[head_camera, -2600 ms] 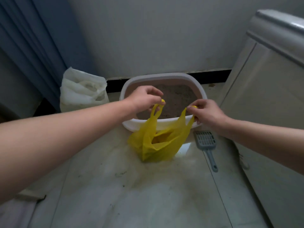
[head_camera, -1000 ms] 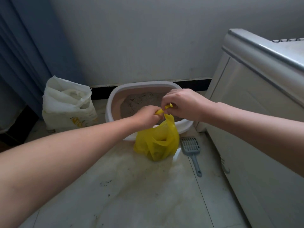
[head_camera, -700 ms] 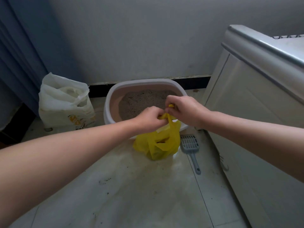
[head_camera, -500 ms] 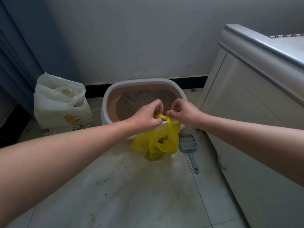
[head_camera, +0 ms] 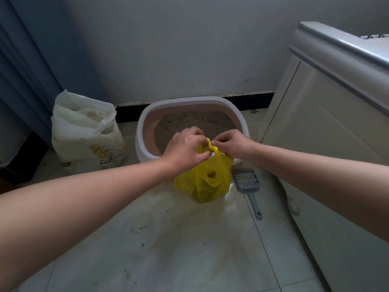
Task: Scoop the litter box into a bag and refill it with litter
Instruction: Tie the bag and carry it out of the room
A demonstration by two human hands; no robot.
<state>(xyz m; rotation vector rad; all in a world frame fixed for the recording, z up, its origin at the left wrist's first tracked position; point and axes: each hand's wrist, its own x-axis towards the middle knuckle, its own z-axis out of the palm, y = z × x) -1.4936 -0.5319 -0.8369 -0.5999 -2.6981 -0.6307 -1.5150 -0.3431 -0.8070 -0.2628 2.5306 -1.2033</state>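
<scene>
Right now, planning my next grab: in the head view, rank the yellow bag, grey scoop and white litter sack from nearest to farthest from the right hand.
1. yellow bag, its handle pinched by the right hand.
2. grey scoop, on the floor below that hand.
3. white litter sack, far left.

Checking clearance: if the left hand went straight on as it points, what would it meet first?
Probably the right hand, just across the yellow bag handles that the left hand also pinches; depth unclear.
</scene>
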